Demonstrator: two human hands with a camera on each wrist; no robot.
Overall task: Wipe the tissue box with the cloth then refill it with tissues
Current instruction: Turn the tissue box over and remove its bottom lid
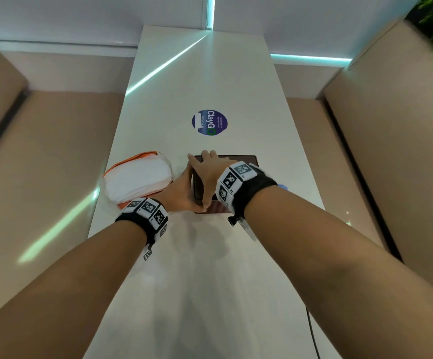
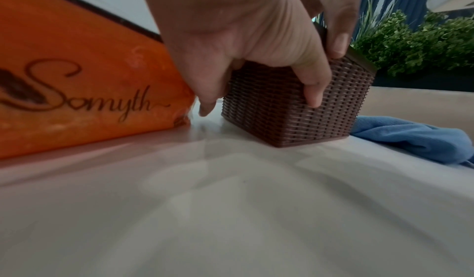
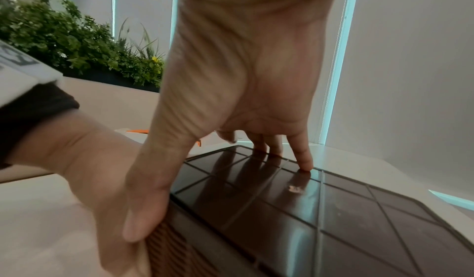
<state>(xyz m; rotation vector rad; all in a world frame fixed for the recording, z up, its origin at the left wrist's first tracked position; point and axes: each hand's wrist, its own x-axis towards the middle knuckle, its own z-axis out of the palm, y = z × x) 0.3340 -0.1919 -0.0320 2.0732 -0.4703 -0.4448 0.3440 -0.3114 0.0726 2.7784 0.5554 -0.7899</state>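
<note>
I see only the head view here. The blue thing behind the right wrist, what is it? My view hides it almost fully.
Observer: It is the blue cloth, lying crumpled on the table beside the tissue box; no hand holds it.
Operator: How does the left hand hold the box?
Observer: The left hand grips the woven side from above, thumb on the near wall.
Operator: Does the right hand grip too?
Observer: The right hand spans the smooth lid, fingertips pressing on top, thumb at its edge.
</note>
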